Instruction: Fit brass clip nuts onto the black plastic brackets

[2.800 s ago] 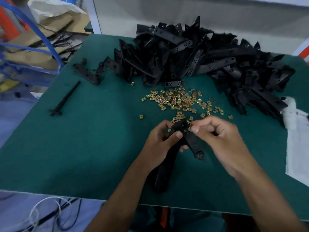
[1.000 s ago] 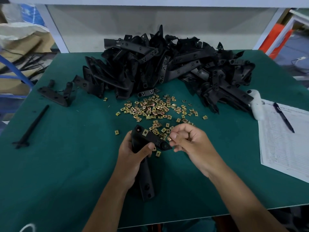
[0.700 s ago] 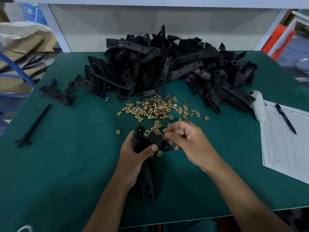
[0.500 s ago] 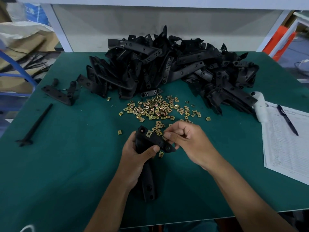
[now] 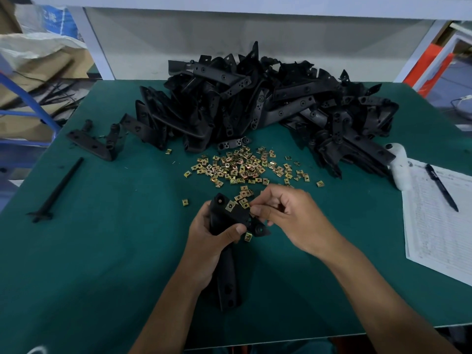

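Holding one black bracket just above the near middle of the green surface, the left hand has its grip closed round the bend, thumb pressed on the upper arm. One brass clip nut already sits on that arm near the far end. The right hand has its fingertips pinched together at the bracket's edge, probably on a second nut, though the nut itself is hidden behind the fingers.

What could go wrong, to my eye: a nut that small may slip out of the pinch and drop among the loose ones; pushed on askew, it may jam or miss its hole; and the bracket may twist in the left hand if pressed from one side.

Counting outward: one bracket in hand, one nut seated. One loose nut lies just under the bracket and another single one to its left. Beyond them is a scatter of nuts, too many to count, several dozen at a guess. At the far side lies a large heap of brackets, also past counting, with one bracket apart at the far left. One black rod lies at the left; one sheet of paper with one pen at the right.
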`<state>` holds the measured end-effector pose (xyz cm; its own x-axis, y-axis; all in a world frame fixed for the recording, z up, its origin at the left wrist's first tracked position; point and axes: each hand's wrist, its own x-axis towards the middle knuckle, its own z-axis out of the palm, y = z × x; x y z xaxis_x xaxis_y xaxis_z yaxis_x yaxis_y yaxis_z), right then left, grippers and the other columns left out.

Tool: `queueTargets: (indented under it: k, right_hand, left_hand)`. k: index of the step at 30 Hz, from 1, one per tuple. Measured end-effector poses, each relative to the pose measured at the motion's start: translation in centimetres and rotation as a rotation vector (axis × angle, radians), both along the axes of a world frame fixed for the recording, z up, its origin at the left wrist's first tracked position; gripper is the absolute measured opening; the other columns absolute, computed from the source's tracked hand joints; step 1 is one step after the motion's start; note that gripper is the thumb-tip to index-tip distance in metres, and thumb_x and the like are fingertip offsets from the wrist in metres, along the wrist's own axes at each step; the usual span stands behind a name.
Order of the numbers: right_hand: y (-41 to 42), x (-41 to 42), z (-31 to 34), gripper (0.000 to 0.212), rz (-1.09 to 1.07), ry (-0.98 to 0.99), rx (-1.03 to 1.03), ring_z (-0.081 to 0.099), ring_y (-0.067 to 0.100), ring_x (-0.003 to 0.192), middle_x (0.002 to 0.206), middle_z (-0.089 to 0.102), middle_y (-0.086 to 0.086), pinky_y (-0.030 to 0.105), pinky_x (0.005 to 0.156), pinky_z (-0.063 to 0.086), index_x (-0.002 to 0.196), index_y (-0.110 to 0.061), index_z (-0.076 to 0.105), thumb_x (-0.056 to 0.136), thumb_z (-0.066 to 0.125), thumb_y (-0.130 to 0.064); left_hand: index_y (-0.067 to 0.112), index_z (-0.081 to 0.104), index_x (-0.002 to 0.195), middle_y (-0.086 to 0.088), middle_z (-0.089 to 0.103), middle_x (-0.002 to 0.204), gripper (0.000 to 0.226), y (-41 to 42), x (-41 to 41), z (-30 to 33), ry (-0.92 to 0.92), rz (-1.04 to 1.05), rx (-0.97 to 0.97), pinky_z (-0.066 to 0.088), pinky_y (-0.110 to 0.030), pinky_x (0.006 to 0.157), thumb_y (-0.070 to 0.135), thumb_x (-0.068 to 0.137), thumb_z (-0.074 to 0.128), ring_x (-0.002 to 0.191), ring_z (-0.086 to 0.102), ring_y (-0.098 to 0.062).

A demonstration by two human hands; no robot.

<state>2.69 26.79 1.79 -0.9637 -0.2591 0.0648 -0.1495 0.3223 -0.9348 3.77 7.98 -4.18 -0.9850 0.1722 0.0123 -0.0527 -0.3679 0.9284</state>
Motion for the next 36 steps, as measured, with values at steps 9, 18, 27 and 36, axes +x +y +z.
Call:
queueTargets:
  k: [9,18,27,36]
  right_hand:
    - [1.1,-1.1,1.1,0.012,0.15,-0.045,0.083,0.067,0.009,0.071,0.077,0.073,-0.003,0.022,0.068,0.053,0.089,-0.026,0.071,0.084,0.074,-0.038]
    - [-1.8,0.2,-1.0,0.005,-0.169,-0.225,-0.334,0.068,0.011,0.066,0.073,0.075,0.001,0.019,0.063,0.053,0.089,-0.011,0.073,0.089,0.073,-0.016]
    - [-1.2,1.7,-0.9,0.017,-0.168,0.031,-0.078,0.068,0.0,0.076,0.082,0.073,-0.02,0.008,0.068,0.047,0.101,-0.021,0.076,0.095,0.064,-0.031]
    - [-1.6,1.6,-0.6,0.04,-0.177,0.065,0.02,0.063,0.008,0.07,0.077,0.068,-0.014,0.031,0.064,0.049,0.099,-0.031,0.075,0.092,0.05,-0.062]
  left_hand:
    - [0.003,0.056,0.101,0.002,0.069,0.079,0.045,0.1,-0.1,-0.2,0.011,-0.029,0.001,0.051,-0.02,0.061,0.021,0.069,0.083,0.062,0.059,-0.008]
    - [0.019,0.066,0.092,-0.001,0.065,0.073,0.029,0.1,-0.1,-0.2,-0.005,0.071,-0.056,0.05,-0.021,0.062,0.033,0.073,0.084,0.065,0.057,-0.012]
    - [0.017,0.064,0.092,-0.002,0.065,0.073,0.023,0.0,-0.1,-0.3,0.001,0.075,-0.044,0.051,-0.022,0.062,0.022,0.079,0.082,0.064,0.057,-0.013]
    - [0.016,0.061,0.093,0.0,0.064,0.074,0.029,0.0,0.1,-0.2,0.012,0.085,-0.077,0.05,-0.021,0.063,0.03,0.078,0.081,0.065,0.057,-0.013]
